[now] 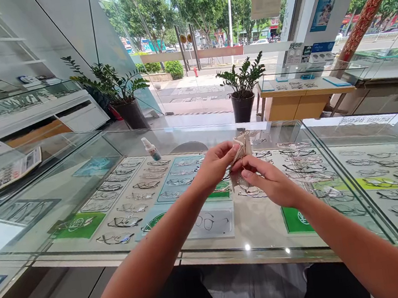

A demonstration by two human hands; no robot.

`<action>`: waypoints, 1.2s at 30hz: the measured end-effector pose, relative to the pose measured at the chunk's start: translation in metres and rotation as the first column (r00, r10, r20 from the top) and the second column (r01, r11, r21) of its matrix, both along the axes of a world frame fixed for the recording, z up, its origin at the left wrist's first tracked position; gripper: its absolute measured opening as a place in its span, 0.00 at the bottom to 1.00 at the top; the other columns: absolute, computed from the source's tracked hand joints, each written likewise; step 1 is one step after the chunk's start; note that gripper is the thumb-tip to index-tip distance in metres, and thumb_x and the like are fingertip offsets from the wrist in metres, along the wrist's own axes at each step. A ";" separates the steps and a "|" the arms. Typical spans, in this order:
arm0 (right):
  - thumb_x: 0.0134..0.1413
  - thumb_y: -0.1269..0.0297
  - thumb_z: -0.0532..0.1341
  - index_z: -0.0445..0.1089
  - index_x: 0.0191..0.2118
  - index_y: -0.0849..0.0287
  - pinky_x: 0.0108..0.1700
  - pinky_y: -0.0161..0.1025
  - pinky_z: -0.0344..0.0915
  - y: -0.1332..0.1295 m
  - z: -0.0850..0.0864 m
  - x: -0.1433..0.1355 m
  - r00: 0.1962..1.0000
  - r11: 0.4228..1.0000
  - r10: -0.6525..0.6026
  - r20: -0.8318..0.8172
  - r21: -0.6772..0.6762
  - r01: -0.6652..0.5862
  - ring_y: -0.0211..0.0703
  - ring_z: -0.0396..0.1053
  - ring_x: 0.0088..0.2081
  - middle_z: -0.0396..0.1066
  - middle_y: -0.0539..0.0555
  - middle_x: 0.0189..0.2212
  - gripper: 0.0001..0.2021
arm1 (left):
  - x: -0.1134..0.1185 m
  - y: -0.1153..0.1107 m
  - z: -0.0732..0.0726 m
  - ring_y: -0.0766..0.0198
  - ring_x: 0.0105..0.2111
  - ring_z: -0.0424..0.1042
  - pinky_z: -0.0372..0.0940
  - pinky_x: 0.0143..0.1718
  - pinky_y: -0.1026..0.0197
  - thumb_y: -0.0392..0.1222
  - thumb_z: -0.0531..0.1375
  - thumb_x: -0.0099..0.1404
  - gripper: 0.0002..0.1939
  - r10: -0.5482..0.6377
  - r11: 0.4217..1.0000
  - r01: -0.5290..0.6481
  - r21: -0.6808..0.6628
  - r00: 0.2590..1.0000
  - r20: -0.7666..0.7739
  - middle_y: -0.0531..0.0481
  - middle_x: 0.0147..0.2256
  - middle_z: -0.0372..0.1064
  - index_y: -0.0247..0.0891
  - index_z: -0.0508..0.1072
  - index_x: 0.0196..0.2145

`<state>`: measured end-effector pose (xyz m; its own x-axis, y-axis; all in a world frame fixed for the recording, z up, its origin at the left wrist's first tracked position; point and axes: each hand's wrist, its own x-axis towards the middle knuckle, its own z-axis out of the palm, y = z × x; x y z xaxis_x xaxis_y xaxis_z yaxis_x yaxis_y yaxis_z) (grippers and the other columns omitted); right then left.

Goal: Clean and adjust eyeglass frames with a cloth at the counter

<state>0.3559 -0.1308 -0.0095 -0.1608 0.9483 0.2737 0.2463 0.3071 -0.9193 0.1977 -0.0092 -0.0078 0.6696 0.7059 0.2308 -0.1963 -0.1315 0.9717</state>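
Observation:
Above the glass display counter (214,254), my left hand (220,162) pinches a beige cloth (246,146) near its upper part. Just right of it, my right hand (261,174) has its fingers closed on a thin metallic piece beside the cloth, which looks like part of a glasses frame. The cloth hangs between the two hands and partly hides what they hold. A white spray bottle (151,149) stands upright on the counter, left of my hands.
Rows of glasses (124,221) lie under the counter glass, with green cards (79,226) among them. Beyond the counter stand potted plants (244,105) and a wooden cabinet (291,105). A tray-like display (10,174) is at the far left.

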 end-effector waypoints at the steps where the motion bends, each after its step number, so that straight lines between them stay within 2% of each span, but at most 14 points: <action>1: 0.76 0.53 0.57 0.73 0.52 0.52 0.50 0.46 0.67 0.001 0.000 0.000 1.000 1.000 0.003 -0.021 -0.006 -0.003 0.47 0.69 0.45 0.75 0.54 0.45 0.12 | 0.000 0.000 0.000 0.68 0.27 0.63 0.60 0.30 0.63 0.63 0.70 0.66 0.24 -0.028 0.998 0.030 -0.051 0.999 0.035 0.54 0.28 0.66 0.38 0.75 0.34; 4: 0.76 0.51 0.57 0.76 0.50 0.52 0.53 0.47 0.67 0.003 -0.001 0.000 0.997 1.000 -0.021 -0.069 -0.017 0.020 0.49 0.70 0.49 0.76 0.55 0.47 0.14 | 0.002 -0.001 -0.001 0.69 0.24 0.60 0.58 0.27 0.63 0.61 0.74 0.63 0.23 -0.098 0.972 0.121 -0.203 0.988 0.119 0.56 0.26 0.64 0.39 0.74 0.36; 6: 0.76 0.49 0.56 0.78 0.47 0.52 0.55 0.48 0.67 0.004 -0.002 0.000 0.992 0.998 -0.052 -0.116 -0.027 0.049 0.50 0.71 0.49 0.76 0.55 0.44 0.16 | 0.002 0.000 -0.002 0.69 0.25 0.62 0.59 0.28 0.63 0.59 0.75 0.62 0.22 -0.109 0.959 0.142 -0.245 0.983 0.146 0.54 0.28 0.67 0.39 0.74 0.37; 10: 0.75 0.48 0.59 0.81 0.41 0.53 0.56 0.48 0.68 0.007 -0.003 -0.001 0.971 0.994 -0.104 -0.214 -0.048 0.096 0.49 0.73 0.46 0.78 0.55 0.41 0.18 | 0.003 0.000 -0.002 0.66 0.31 0.68 0.64 0.35 0.63 0.57 0.76 0.61 0.22 -0.084 0.964 0.125 -0.234 0.980 0.179 0.51 0.33 0.71 0.39 0.76 0.38; 14: 0.73 0.46 0.60 0.81 0.41 0.53 0.54 0.47 0.68 0.009 -0.005 -0.001 0.969 0.987 -0.158 -0.188 -0.047 0.152 0.49 0.73 0.46 0.78 0.54 0.41 0.18 | 0.004 -0.004 0.000 0.64 0.37 0.72 0.68 0.40 0.62 0.54 0.77 0.61 0.20 -0.099 0.964 0.142 -0.224 0.976 0.194 0.49 0.38 0.74 0.40 0.78 0.40; 17: 0.73 0.45 0.60 0.81 0.40 0.53 0.52 0.47 0.67 0.010 -0.006 0.000 0.971 0.985 -0.173 -0.166 -0.035 0.170 0.49 0.71 0.45 0.78 0.54 0.40 0.19 | 0.005 -0.009 0.000 0.66 0.33 0.70 0.67 0.37 0.62 0.54 0.76 0.63 0.20 -0.152 0.952 0.191 -0.238 0.973 0.174 0.49 0.35 0.72 0.40 0.79 0.44; 20: 0.73 0.44 0.59 0.79 0.39 0.53 0.48 0.46 0.66 0.011 -0.008 0.000 0.972 0.983 -0.183 -0.150 -0.001 0.185 0.49 0.69 0.43 0.75 0.54 0.37 0.20 | 0.007 -0.012 -0.001 0.67 0.30 0.66 0.65 0.35 0.63 0.54 0.75 0.64 0.19 -0.180 0.945 0.220 -0.243 0.968 0.174 0.53 0.30 0.66 0.40 0.79 0.43; 24: 0.73 0.43 0.59 0.77 0.39 0.53 0.42 0.45 0.64 0.011 -0.009 0.000 0.969 0.974 -0.223 -0.106 0.023 0.227 0.47 0.63 0.37 0.67 0.52 0.32 0.20 | 0.009 -0.013 -0.001 0.64 0.35 0.70 0.69 0.41 0.60 0.54 0.76 0.63 0.19 -0.174 0.946 0.214 -0.245 0.969 0.175 0.49 0.36 0.71 0.42 0.80 0.45; 31: 0.74 0.46 0.59 0.81 0.38 0.52 0.57 0.51 0.68 0.009 -0.004 0.000 0.967 0.952 -0.241 -0.082 0.172 0.252 0.53 0.69 0.49 0.72 0.57 0.43 0.19 | 0.009 -0.009 -0.005 0.61 0.42 0.75 0.71 0.47 0.58 0.53 0.75 0.65 0.18 -0.156 0.958 0.197 -0.210 0.968 0.195 0.46 0.44 0.77 0.44 0.82 0.49; 36: 0.75 0.49 0.59 0.83 0.40 0.51 0.61 0.52 0.65 0.008 -0.003 0.001 0.973 0.955 -0.218 -0.074 0.190 0.229 0.53 0.70 0.53 0.74 0.57 0.46 0.18 | 0.007 -0.007 -0.004 0.62 0.39 0.74 0.70 0.46 0.58 0.53 0.74 0.66 0.16 -0.148 0.963 0.186 -0.193 0.969 0.196 0.48 0.39 0.76 0.43 0.83 0.46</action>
